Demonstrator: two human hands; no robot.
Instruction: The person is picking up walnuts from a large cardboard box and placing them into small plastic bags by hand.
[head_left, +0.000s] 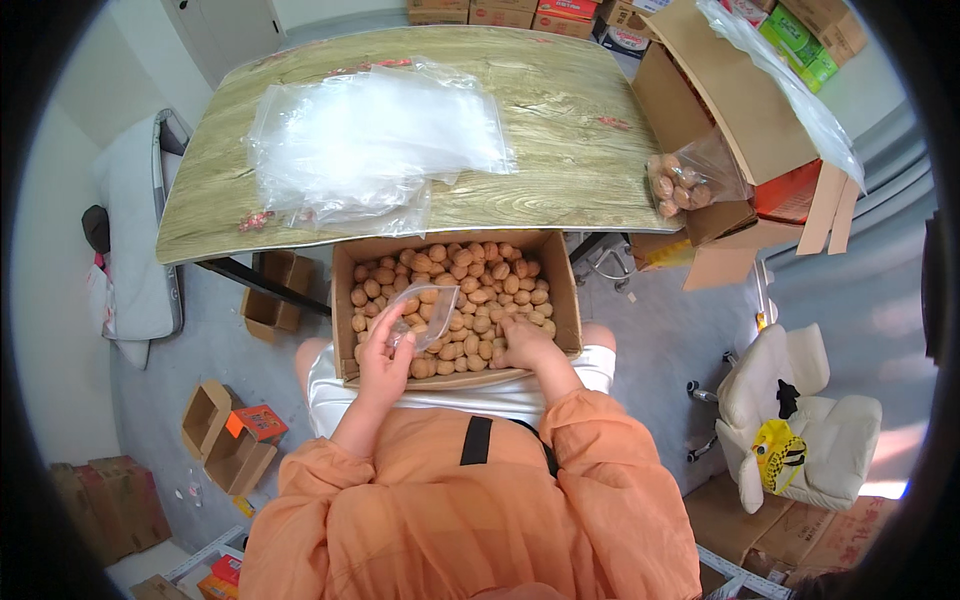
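Observation:
A cardboard box (343, 300) full of walnuts (471, 282) rests on my lap, against the table's near edge. Over its left part my left hand (386, 360) holds a clear plastic bag (433, 315) by its side, thumb and fingers around the film; the bag's mouth faces up, and walnuts show through it. My right hand (521, 343) is down among the walnuts at the box's right side, its fingertips partly hidden, so whether it grips any cannot be told. A stack of clear plastic bags (375, 142) lies on the table. One bag of walnuts (679, 184) sits at the table's right edge.
The wood-patterned table (562, 150) stands in front of me. A large open carton (742, 97) adjoins its right side. Smaller open cartons (247, 457) lie on the floor at left. A white office chair (810, 420) is at right, with a yellow bag (780, 454) on it.

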